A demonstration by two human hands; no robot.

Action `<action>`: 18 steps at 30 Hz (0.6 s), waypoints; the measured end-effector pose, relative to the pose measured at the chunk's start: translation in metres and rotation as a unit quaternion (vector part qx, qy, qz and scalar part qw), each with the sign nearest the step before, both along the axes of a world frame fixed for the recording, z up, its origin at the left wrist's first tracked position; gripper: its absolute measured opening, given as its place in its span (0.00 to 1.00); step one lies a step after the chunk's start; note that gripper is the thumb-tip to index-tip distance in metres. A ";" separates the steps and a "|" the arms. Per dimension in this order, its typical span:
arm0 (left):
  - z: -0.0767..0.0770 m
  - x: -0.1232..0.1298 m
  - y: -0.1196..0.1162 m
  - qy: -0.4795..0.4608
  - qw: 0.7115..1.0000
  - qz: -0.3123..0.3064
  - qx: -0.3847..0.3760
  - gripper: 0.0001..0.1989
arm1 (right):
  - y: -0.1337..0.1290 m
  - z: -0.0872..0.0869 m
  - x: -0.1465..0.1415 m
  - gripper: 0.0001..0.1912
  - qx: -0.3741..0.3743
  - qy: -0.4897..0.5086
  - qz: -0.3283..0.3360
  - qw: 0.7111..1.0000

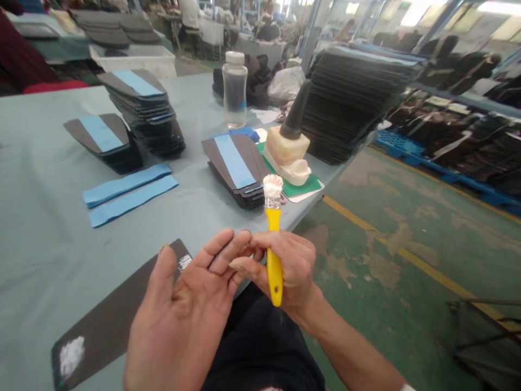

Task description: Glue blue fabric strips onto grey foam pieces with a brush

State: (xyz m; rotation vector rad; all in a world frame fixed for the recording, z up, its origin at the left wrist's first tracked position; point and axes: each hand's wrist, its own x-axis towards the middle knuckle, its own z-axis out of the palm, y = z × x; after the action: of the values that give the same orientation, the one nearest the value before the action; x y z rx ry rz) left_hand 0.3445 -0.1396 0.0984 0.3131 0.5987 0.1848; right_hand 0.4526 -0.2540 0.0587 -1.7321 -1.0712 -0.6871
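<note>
My right hand (291, 258) grips a paintbrush (274, 231) with a yellow handle, its bristles up and coated in white paste. Palm up, my left hand (191, 309) is spread out and holds nothing I can see. The right fingers touch the tips of the left fingers. Partly behind my left hand lies a dark, tapered panel (109, 315) with a white smear near each end. Beyond the brush sits a stack of dark panels (238, 168), the top one bearing a light blue strip.
Two more stacks of dark panels (142, 108) stand at the back left, with blue strips (130, 190) before them. A clear bottle (235, 89), a cream-coloured block (288, 146) with a black cone, and a tall dark pile (345, 103) line the table's right side.
</note>
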 end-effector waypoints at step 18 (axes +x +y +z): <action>0.000 0.012 -0.003 0.024 0.998 0.018 0.057 0.31 | -0.055 -0.026 0.028 0.06 -0.051 -0.001 -0.143 0.988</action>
State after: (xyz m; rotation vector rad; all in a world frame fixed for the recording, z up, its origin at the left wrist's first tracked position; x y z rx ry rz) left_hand 0.3567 -0.1422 0.0987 0.4180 0.6422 0.2463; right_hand 0.4811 -0.3088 0.0330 -1.9979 -0.8800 -0.8239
